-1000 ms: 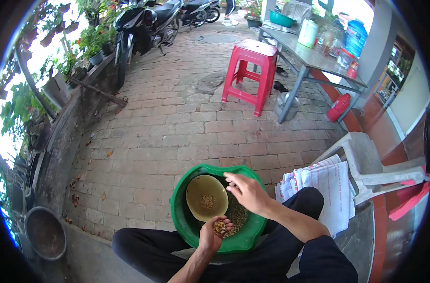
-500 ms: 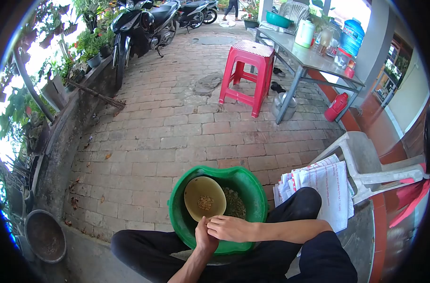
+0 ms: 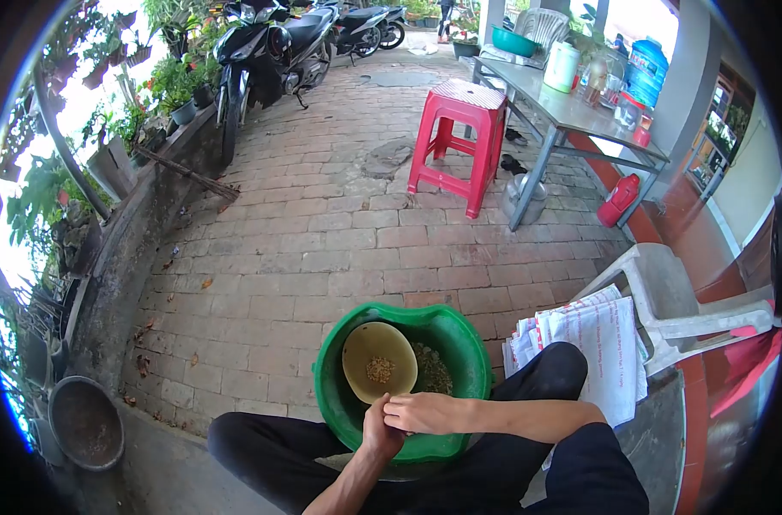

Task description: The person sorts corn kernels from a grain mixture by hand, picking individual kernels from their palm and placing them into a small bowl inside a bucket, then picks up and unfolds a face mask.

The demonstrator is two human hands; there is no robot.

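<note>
Between my knees sits a green plastic tub (image 3: 474, 352). Inside it, at the left, is a yellowish bowl (image 3: 363, 348) with a small heap of pale kernels or seeds (image 3: 380, 370). Greenish-brown loose bits (image 3: 432, 369) lie in the tub right of the bowl. My left hand (image 3: 380, 431) is closed over the tub's near side, just below the bowl's lower rim. Against it presses my right hand (image 3: 421, 414), its fingers curled and meeting the left fingertips. Whatever is pinched between them is too small or hidden to make out.
A stack of printed white sacks (image 3: 590, 339) lies by my right knee, beside a plastic chair (image 3: 665, 292). A dark basin (image 3: 86, 425) is at the lower left. Farther off are a red stool (image 3: 459, 142), a metal table (image 3: 579, 112) and a motorbike (image 3: 271, 69).
The whole view has shifted slightly, with the scene sitting a little farther right. My hands stay together over the tub with only slight finger movement.
</note>
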